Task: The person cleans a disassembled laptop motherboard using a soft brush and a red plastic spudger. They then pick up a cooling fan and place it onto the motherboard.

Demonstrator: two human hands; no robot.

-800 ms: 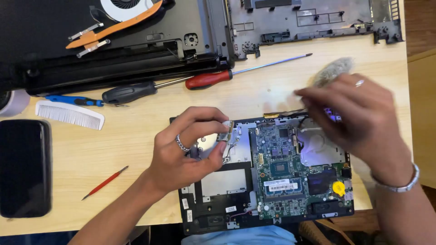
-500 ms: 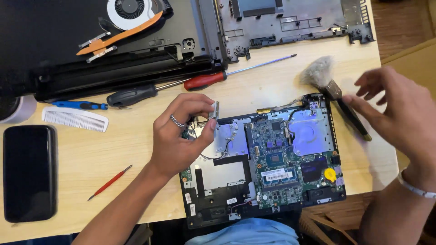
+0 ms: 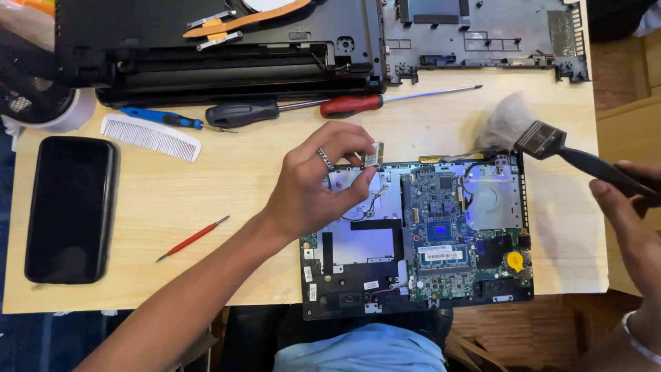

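Left hand (image 3: 313, 189) pinches a small card (image 3: 372, 156) above the laptop board (image 3: 441, 227); right hand (image 3: 630, 220) grips a brush (image 3: 544, 138)

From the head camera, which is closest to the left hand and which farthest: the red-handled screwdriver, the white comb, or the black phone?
Measured from the left hand:
1. Red-handled screwdriver, just beyond the fingers, toward the table's far edge.
2. White comb, further off to the left.
3. Black phone, farthest, by the table's left edge.

Left hand (image 3: 313, 189): silver ring on finger, bare forearm, no sleeve. Right hand (image 3: 630, 220): pale bracelet at wrist. Light-blue garment at lap.
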